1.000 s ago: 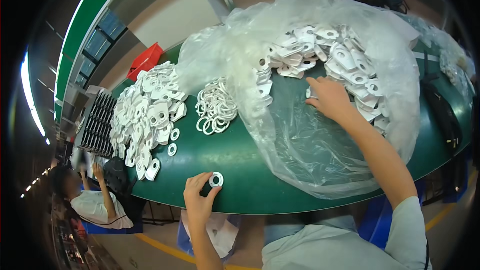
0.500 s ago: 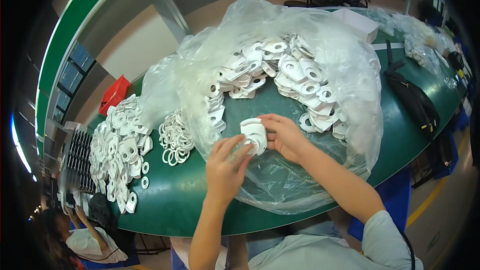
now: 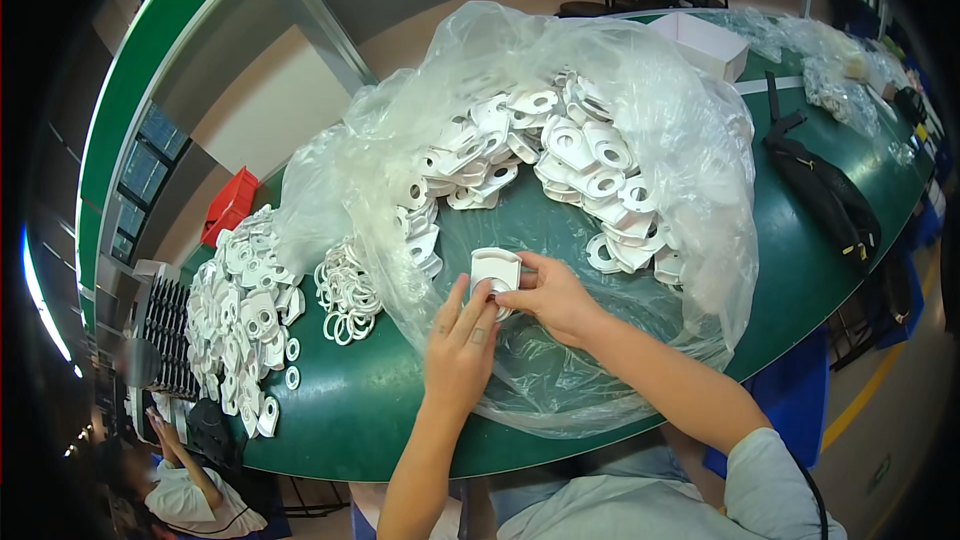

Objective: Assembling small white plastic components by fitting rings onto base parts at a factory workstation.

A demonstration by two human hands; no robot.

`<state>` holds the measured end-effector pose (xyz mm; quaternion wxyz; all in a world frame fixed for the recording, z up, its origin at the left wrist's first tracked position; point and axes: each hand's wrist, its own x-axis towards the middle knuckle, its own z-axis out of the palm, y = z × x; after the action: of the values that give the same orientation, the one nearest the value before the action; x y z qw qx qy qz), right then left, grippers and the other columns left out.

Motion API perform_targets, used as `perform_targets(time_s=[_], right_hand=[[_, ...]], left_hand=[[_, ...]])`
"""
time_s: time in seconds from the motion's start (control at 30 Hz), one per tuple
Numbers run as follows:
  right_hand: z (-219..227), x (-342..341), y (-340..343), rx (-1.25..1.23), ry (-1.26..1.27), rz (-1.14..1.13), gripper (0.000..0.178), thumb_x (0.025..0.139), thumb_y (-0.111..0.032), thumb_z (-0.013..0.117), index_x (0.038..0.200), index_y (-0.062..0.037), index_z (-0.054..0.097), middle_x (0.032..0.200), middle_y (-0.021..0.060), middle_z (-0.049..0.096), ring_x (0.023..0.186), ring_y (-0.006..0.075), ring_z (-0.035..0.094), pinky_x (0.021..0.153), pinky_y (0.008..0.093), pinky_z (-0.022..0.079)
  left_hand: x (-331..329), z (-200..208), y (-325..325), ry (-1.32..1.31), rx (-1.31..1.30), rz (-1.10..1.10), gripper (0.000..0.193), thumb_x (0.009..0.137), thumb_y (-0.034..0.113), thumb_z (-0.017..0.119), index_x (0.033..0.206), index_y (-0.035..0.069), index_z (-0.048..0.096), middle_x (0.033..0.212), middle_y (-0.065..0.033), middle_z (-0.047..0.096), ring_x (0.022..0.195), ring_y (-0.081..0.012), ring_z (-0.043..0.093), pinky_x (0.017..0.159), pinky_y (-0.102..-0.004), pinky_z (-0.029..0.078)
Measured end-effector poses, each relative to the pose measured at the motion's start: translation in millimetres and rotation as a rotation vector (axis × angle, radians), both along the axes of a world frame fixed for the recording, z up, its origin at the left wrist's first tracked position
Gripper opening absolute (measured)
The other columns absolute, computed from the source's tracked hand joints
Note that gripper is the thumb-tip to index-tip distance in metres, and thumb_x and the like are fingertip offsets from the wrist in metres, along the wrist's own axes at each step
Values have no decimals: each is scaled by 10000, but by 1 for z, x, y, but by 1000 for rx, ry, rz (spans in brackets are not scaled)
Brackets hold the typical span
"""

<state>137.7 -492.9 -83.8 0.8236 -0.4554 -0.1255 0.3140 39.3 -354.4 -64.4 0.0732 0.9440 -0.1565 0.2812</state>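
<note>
A white plastic plate-like part (image 3: 494, 265) with a rounded end and a raised lip is held between my two hands over the plastic bag's near part. My right hand (image 3: 556, 302) pinches its right side, with the thumb across its round end. My left hand (image 3: 460, 345) presses its fingers together against the left side and lower end. The fingers cover most of the ring-shaped lower end. Beyond my hands, a pile of similar white parts (image 3: 600, 165) curves in an arc inside the open clear plastic bag (image 3: 700, 240).
On the left of the green table (image 3: 350, 400) lie a heap of white parts (image 3: 240, 310) and loose white rings (image 3: 347, 290). Behind them stands a red bin (image 3: 230, 205). A black bag (image 3: 825, 190) lies on the right, a white box (image 3: 700, 45) farther back. Another person (image 3: 195, 490) sits lower left.
The part has turned more upright, its lipped end now away from me. My right thumb has come over its round end, and my left fingers have closed in against it. The view shifted slightly.
</note>
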Motion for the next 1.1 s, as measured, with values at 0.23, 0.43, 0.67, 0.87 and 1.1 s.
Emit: perform_targets(time_s=[0.23,0.43,0.67,0.87,1.1], right_hand=[[13,-11,2,72,-7,23,472,825,54,586,1260,24,406,1045,137,636,934,169,624,822,269,485],[6,-15,8,-38,-145,-21,438,817,44,602,1219,4,433,1022,119,637,931,150,613,824,265,475],[25,-19,-1,-284,-708,-130,620,709,15,683,1276,-76,449,1063,78,612,1014,167,576,846,288,464],[26,-9,-14,-461,-432,360,250,800,-98,641,1026,5,611,847,98,640,704,152,640,599,273,523],[26,-10,-10,-401,-302,367,197,889,-131,566,981,40,597,785,102,649,599,136,635,482,250,508]], left_hand=[[-1,0,-10,-31,-1079,54,444,774,-32,652,1196,-24,516,1049,-115,603,1006,-223,583,756,-324,512],[-6,0,6,368,-1385,24,308,862,-21,555,1164,-65,517,822,-47,609,688,-117,593,638,-238,485],[-4,0,29,292,-1116,-52,250,835,19,607,1077,-42,600,784,-54,589,662,-114,547,615,-234,454],[-10,12,23,407,-921,22,246,809,25,640,1051,-14,621,782,-71,630,683,-110,607,634,-227,474],[2,39,127,20,-617,581,131,787,87,647,862,-13,683,734,-100,659,604,-149,604,597,-266,474]])
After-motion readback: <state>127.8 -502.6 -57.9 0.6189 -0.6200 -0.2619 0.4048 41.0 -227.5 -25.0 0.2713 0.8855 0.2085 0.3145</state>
